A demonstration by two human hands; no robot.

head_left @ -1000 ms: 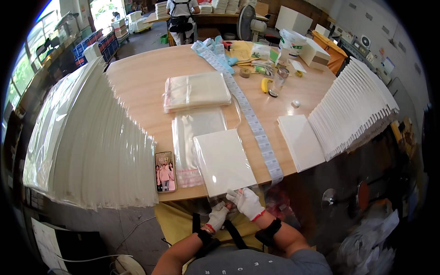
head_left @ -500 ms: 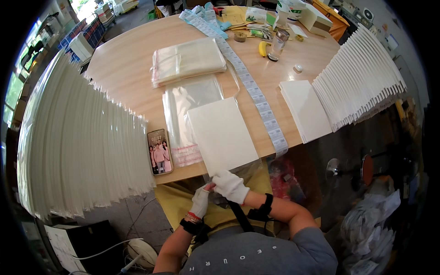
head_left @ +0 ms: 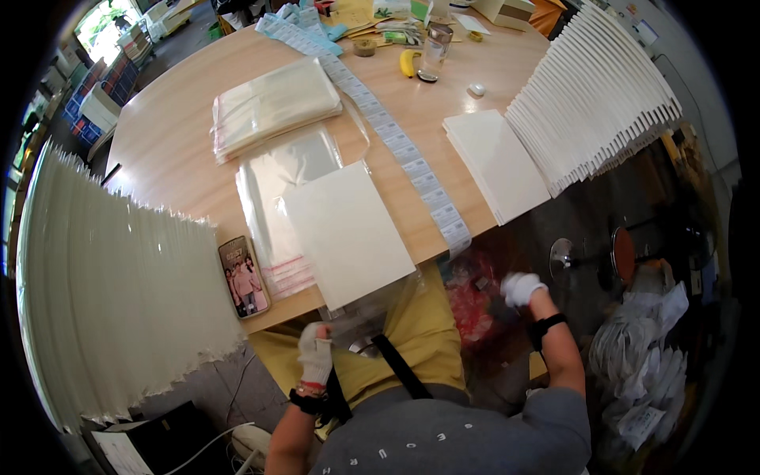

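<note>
A white flat panel point(head_left: 348, 237) lies near the table's front edge, with a clear plastic bag point(head_left: 376, 305) around it that sticks out past the edge over my lap. My left hand point(head_left: 315, 352), in a white glove with bare fingertips showing, is just below the bag's left corner. Its fingers are curled, and what they hold, if anything, is hidden. Off the table to the right, over the floor, my gloved right hand point(head_left: 522, 290) is smeared by motion. Beneath the panel is a pile of flat clear bags point(head_left: 277, 190) with pink-marked ends.
A tall row of bagged panels point(head_left: 119, 285) fills the left side, beside a phone point(head_left: 244, 277). White panels point(head_left: 499, 162) lie right, by a fanned stack point(head_left: 594, 103). A label strip point(head_left: 404, 150) crosses the table. Farther back are more bags point(head_left: 273, 107), a banana point(head_left: 408, 63) and a glass point(head_left: 435, 54).
My hands have come apart from where they met at the bag's edge. The right one has swung out to the right, the left slightly left. The whole view has shifted a little.
</note>
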